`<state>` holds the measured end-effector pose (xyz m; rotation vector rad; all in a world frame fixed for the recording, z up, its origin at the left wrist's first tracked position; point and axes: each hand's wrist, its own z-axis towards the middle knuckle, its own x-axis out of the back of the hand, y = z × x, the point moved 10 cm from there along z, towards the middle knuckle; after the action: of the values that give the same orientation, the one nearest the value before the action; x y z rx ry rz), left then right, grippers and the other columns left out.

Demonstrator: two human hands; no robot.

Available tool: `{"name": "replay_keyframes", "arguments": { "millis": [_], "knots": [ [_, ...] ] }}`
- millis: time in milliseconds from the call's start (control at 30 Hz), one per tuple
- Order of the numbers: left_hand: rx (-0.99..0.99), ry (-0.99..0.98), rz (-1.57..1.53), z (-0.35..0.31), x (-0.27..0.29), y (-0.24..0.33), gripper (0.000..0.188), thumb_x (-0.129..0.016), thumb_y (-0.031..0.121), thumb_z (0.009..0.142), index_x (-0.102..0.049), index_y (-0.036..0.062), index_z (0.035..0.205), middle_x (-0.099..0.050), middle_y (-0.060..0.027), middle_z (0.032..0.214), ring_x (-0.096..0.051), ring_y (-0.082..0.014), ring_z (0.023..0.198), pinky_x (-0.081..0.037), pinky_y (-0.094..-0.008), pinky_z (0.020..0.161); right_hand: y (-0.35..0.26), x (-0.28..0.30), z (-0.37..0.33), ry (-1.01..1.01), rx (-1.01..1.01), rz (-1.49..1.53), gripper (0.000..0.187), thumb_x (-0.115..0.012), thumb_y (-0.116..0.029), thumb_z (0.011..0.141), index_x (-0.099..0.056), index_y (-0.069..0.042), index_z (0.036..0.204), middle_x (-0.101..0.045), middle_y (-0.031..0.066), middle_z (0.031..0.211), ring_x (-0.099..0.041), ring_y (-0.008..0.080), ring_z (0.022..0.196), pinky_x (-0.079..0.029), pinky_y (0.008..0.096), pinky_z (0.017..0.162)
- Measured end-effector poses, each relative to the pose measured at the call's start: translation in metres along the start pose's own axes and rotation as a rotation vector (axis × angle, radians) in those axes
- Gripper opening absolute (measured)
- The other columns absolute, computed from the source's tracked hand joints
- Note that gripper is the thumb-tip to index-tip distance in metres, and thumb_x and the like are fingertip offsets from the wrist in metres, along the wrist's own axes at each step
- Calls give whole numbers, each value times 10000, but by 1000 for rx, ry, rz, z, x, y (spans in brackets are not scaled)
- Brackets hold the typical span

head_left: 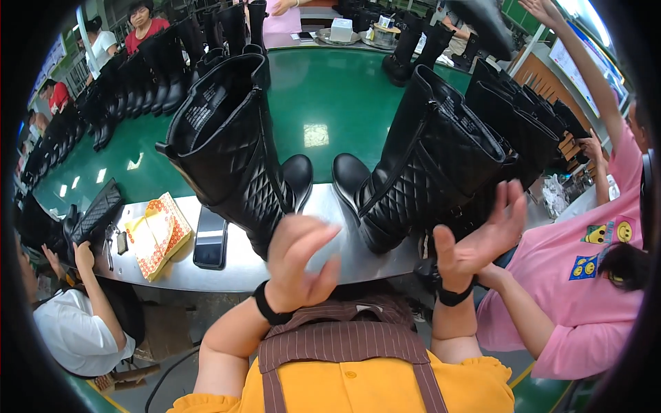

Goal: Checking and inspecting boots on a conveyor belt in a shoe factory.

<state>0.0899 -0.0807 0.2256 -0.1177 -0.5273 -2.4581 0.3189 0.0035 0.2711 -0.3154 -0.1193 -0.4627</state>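
Black leather boots stand as an upright pair at the near side of the table, toes angled inward and away from the wearer, shafts open at the top. Left boot [234,162]: directly beyond the left hand [301,265], which hides part of the heel. Left fingers loosely curled, thumb apart, nothing between them; grip released. Right boot [406,151]: to the left of and beyond the right hand [482,241], whose palm is open with fingers spread; grip likewise released, nothing held. Contact between the right hand and the dark boots behind it cannot be told from this angle. Black wristbands [272,306] on both wrists. Boots rest by the metal strip [320,220] that edges the green tabletop [306,96]. Left of the left boot: a phone [211,239], lying flat, then a patterned paper stack [162,237]. More boots [513,113] crowd just beside the right boot. A co-worker in a pink shirt [537,282] is at the right, near the right hand.
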Motion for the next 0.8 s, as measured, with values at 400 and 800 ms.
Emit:
{"name": "replay_keyframes", "arguments": {
  "millis": [400,800],
  "knots": [
    [485,-80,-410,121,-103,-67,247,-530,257,1000,-538,10,1006,-532,-15,777,-460,-81,728,-405,-236,658,-19,-14,77,-289,123,-16,367,-867,-195,627,-691,-62,919,-612,73,952,-599,267,1015,-481,351,838],
    [654,-265,-968,110,-135,-83,191,-588,208,972,-610,30,907,-548,29,830,-521,-46,820,-404,-201,729,20,-26,77,-383,-98,28,430,-871,-139,604,-735,-69,1005,-494,-8,735,-461,124,686,-376,241,593]
  ]
}}
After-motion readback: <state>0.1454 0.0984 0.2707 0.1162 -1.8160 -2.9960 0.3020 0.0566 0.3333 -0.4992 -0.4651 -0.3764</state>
